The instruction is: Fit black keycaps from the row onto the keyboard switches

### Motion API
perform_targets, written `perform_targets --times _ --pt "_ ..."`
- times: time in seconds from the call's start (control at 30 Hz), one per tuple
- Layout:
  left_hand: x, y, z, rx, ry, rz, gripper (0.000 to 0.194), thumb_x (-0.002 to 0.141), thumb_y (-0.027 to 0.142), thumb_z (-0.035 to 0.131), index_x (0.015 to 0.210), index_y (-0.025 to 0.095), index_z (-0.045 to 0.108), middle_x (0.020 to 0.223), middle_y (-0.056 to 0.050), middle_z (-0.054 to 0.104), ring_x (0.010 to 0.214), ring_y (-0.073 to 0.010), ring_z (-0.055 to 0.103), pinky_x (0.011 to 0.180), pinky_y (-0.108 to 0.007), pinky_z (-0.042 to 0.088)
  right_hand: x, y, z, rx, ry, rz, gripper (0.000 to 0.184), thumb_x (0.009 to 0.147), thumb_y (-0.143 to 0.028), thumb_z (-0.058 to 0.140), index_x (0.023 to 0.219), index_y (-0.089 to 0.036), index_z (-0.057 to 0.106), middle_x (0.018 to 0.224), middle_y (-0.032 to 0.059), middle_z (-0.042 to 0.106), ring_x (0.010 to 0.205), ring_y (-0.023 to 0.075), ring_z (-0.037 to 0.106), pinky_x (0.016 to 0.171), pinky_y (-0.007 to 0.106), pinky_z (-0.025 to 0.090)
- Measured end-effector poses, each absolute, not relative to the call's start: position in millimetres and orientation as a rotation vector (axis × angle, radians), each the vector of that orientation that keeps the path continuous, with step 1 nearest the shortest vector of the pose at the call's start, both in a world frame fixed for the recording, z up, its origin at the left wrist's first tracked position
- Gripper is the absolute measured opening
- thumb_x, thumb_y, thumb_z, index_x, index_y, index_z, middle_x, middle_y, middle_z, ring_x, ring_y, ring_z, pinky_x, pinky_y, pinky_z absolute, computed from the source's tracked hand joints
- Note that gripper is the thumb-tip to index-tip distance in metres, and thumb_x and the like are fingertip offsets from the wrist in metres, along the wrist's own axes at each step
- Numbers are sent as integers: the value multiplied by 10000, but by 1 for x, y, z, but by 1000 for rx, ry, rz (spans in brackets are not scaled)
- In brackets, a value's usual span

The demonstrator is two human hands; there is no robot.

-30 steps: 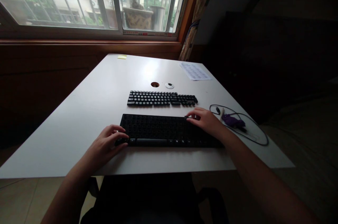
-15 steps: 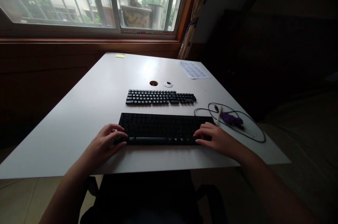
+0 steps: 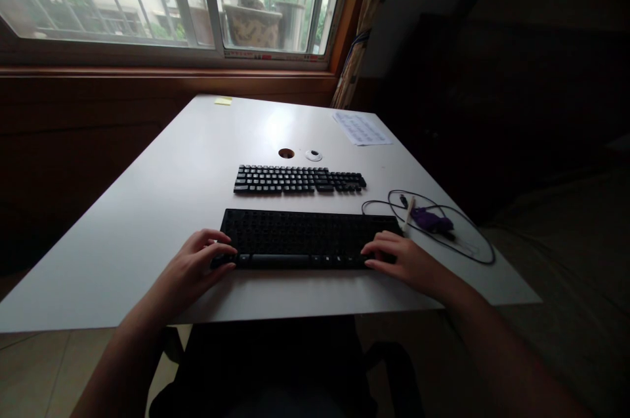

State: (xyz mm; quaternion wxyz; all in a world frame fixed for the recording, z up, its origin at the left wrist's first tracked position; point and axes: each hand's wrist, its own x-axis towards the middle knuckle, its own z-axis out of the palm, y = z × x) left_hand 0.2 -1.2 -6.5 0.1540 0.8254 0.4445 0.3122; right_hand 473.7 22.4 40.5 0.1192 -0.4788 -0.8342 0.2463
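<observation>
Occupying most of the view, a white tabletop stands below a barred window; red markings on the window's lower rail are too small to read. Near the tabletop's front edge lies a black keyboard, its upper rows stripped of caps, with a space bar and neighbouring keys seated along the bottom. Just beyond it, loose keycaps stand in keyboard order, apart from it; their legends are illegible. A black cable loops to the right. Printed sheets lie at the far right corner, text unreadable.

Right grip: partly closed, fingers bent over the keyboard's lower right; cannot tell whether anything is held. Left grip: partly closed, thumb and fingers slightly parted at the lower left corner; its hold likewise cannot be determined.

Within the cable loop sits a purple item. Further back: a white disc beside a round hole, and a yellow slip near the far left corner.
</observation>
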Motion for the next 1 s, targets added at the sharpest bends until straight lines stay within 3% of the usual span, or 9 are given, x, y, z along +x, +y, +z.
perform_targets --times 0.33,0.7,0.9,1.0 --pt "1 -2 -4 2362 1272 885 175 965 364 657 1096 257 701 1206 -88 569 975 -212 656 780 -339 610 476 19 38 -1393 -2436 734 216 962 -399 634 1040 -221 729 882 46 611 812 188 604 710 320 497" --pt "1 -2 -4 2373 1282 895 184 960 383 662 1085 257 709 1197 -88 582 959 -210 655 774 -335 610 468 14 37 -1354 -2478 499 152 959 -330 628 1016 -235 733 836 53 648 811 207 608 722 348 511" --pt "1 -2 -4 2381 1277 892 184 959 380 664 1090 258 708 1196 -88 579 999 -225 657 806 -355 611 473 4 23 -1281 -2419 362 167 960 -285 642 1107 -252 715 893 53 630 857 214 596 768 368 525" --pt "0 -2 -4 2382 1285 884 179 961 378 662 1087 260 709 1201 -89 577 1013 -229 652 818 -362 609 475 -3 17 -1264 -2363 297 261 950 -277 668 1210 -280 685 956 58 630 905 224 592 808 389 538"
